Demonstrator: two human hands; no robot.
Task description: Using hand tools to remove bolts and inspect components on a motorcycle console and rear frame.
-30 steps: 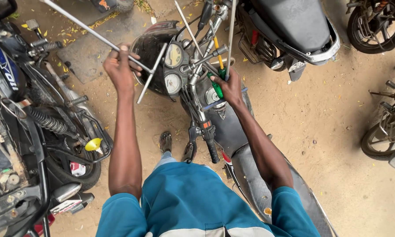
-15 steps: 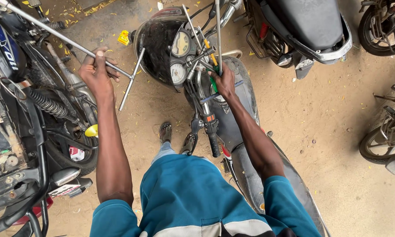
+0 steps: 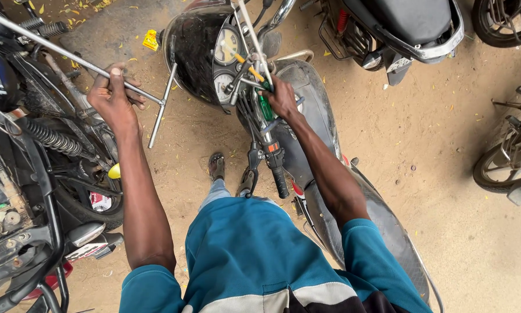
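Note:
My left hand point(image 3: 112, 97) grips the long shaft of a metal T-handle wrench point(image 3: 156, 119), whose crossbar hangs just right of the fingers; the shaft runs up and left past a dismantled motorcycle. My right hand point(image 3: 282, 97) is closed around a green-handled screwdriver point(image 3: 264, 105) and thin metal rods, pressed against the handlebar area of a black motorcycle point(image 3: 306, 110) in front of me. Its round gauges point(image 3: 225, 58) sit just left of that hand. The screwdriver's tip is hidden among the cables.
A stripped motorcycle point(image 3: 34, 174) stands at my left. Another bike's tail point(image 3: 411, 29) is at the top right, and a wheel point(image 3: 506, 162) at the right edge. A small yellow object point(image 3: 151, 39) lies on the sandy ground. My sandalled foot point(image 3: 216, 166) shows below.
The view has shifted so that the bikes sit further right and higher. My left hand with the T-handle wrench has swung left, away from the black motorcycle. My right hand stays at the handlebar.

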